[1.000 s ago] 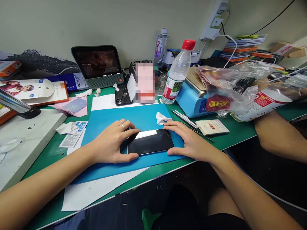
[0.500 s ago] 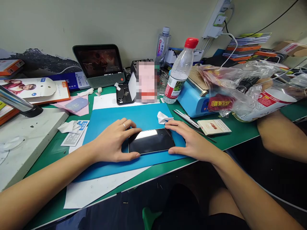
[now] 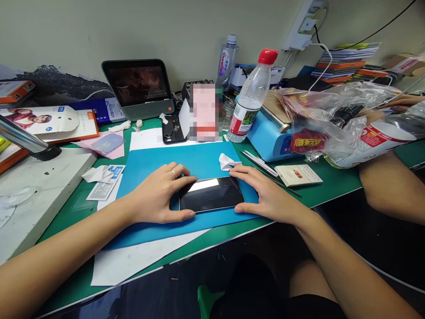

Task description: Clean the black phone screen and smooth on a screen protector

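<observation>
A black smartphone point(image 3: 210, 195) lies screen up on a blue mat point(image 3: 149, 164), with a bright reflection across its upper part. At its left end, my left hand point(image 3: 162, 195), wearing a ring, grips the long edges between thumb and fingers. My right hand point(image 3: 265, 195) grips the other end the same way, thumb on the near edge and fingers on the far edge. Just behind my right fingertips sits a crumpled white tissue point(image 3: 228, 162).
A red-capped bottle point(image 3: 247, 99), a blue device point(image 3: 268, 137) and tweezers point(image 3: 260, 164) lie beyond my right hand, near a cigarette pack point(image 3: 298, 175). A tablet-like screen point(image 3: 139, 88) stands behind. At left is a white base point(image 3: 56, 190). Another person's arm point(image 3: 392, 190) rests at right.
My hands stay on the smartphone, which has not visibly moved on the mat. The view has shifted slightly. At far right, the other person's hand shows farther back.
</observation>
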A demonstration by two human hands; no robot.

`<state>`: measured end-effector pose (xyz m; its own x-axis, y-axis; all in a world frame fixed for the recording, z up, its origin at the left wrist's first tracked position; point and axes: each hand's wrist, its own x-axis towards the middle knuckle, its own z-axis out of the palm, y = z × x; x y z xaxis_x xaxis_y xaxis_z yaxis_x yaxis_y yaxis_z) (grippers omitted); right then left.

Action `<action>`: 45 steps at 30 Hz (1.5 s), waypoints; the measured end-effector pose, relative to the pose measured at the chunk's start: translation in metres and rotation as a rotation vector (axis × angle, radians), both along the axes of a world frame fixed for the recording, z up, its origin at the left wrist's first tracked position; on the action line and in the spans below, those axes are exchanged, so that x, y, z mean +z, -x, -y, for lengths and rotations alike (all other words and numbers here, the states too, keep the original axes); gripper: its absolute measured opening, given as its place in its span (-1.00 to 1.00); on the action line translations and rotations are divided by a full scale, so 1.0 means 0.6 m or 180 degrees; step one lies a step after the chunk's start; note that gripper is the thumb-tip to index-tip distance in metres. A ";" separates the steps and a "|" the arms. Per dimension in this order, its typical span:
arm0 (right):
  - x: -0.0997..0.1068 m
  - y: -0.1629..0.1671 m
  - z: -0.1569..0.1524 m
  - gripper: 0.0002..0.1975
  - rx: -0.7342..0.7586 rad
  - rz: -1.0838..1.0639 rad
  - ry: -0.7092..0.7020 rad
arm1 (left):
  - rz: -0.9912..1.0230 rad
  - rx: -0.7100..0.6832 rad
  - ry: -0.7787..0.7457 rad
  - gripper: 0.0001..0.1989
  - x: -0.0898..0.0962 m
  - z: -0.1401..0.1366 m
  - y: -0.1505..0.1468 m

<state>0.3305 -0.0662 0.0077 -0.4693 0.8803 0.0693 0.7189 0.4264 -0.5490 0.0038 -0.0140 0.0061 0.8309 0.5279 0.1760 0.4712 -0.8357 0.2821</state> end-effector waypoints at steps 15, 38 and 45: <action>-0.004 -0.005 0.001 -0.23 -0.0117 -0.0111 -0.0006 | 0.0116 -0.0071 0.0079 -0.17 0.001 0.002 0.001; -0.010 0.002 -0.004 -0.59 -0.0287 -0.0456 -0.0225 | 0.0212 -0.0261 -0.0036 -0.28 0.001 -0.002 -0.001; -0.006 0.005 -0.003 -0.59 -0.0310 -0.0436 -0.0228 | 0.0224 -0.0284 0.0017 -0.31 0.002 -0.002 -0.002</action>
